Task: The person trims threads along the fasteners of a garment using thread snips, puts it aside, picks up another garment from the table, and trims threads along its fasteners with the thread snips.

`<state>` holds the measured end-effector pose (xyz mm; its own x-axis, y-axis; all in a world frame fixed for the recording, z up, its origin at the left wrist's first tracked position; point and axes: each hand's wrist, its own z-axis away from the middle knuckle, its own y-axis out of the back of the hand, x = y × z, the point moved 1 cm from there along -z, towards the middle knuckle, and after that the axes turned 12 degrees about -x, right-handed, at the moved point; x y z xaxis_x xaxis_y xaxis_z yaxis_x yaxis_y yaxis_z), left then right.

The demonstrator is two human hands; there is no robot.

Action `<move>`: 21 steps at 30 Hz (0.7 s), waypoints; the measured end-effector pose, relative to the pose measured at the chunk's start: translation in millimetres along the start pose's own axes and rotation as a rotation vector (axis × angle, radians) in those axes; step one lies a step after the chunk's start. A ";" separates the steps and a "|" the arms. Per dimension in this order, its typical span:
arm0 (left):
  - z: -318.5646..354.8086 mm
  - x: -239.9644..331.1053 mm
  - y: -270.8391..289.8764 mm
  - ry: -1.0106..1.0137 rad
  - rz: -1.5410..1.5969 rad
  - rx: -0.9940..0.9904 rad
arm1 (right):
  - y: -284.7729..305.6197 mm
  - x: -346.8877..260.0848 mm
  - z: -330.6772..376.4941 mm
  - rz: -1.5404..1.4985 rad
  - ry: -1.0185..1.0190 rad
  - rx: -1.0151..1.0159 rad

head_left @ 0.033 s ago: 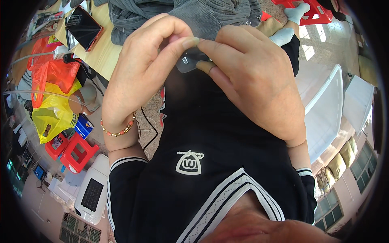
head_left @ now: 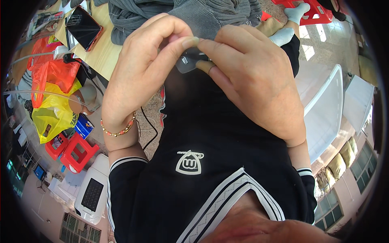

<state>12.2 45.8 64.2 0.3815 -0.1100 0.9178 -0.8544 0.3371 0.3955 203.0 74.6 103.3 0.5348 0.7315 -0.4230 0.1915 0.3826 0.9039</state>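
Thumb and index finger of my left hand [head_left: 150,65] are pressed together in a pinch, just in front of a heap of grey ribbed knit fabric [head_left: 202,18]. My right hand [head_left: 257,77] meets it there, its index fingertip against the left thumb tip. The right thumb wears a beige covering [head_left: 204,66]. Whatever sits between the fingertips is too small or hidden to make out. Just below them shows a clear, shiny plastic-looking piece [head_left: 186,64] with small bright marks; I cannot tell which hand, if either, holds it.
On the pale wooden table [head_left: 97,60] at the left lies a dark phone [head_left: 84,28]. Red and yellow plastic bags [head_left: 56,117], red stools [head_left: 79,153] and a black cable [head_left: 152,135] are lower left. A white tub [head_left: 326,113] stands right. Another person's socked foot [head_left: 298,13] is far right.
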 end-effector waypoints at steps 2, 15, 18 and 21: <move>0.1 0.2 0.0 0.003 0.005 -0.001 | -2.0 1.2 -0.1 0.001 0.033 0.060; 2.0 -1.3 2.8 0.053 0.028 -0.074 | -23.0 11.3 0.8 0.085 0.142 0.264; 2.6 -0.8 3.0 0.057 0.007 -0.080 | -25.4 12.1 -0.3 0.135 0.199 0.334; 1.9 -1.2 2.6 0.040 -0.010 -0.079 | -27.0 12.7 0.5 0.172 0.206 0.339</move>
<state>8.9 45.0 64.3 0.4054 -0.0766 0.9109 -0.8206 0.4086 0.3996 205.1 73.3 73.6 0.4135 0.8790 -0.2375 0.3923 0.0634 0.9176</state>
